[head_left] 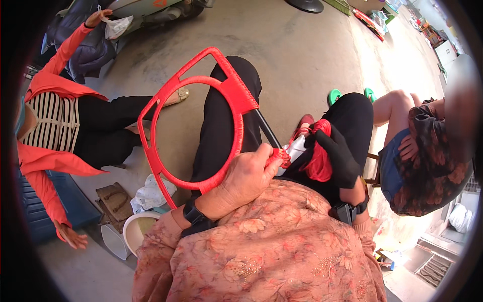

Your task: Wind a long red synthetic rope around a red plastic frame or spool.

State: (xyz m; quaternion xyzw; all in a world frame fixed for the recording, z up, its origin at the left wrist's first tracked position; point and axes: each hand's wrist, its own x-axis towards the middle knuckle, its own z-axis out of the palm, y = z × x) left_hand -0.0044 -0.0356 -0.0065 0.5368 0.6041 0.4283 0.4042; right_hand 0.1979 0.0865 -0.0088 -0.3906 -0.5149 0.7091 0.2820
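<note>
Left hand (249,173), thumb and fingers nipped together, has hold of the red wrapping (283,159) at the near end of a black rod (267,128), which joins a red frame (245,98) with a ring inside, spanning the left thigh (215,136) and jutting past its outer edge. By the right thigh's (356,116) inner edge, the dark-gloved right hand (342,156) is curled around a bundle of red cord (318,163), its fingertips partly hidden. Should the left pinch slacken, the wrapping might unwind or the overhanging frame tip, and loose strands could tangle.
</note>
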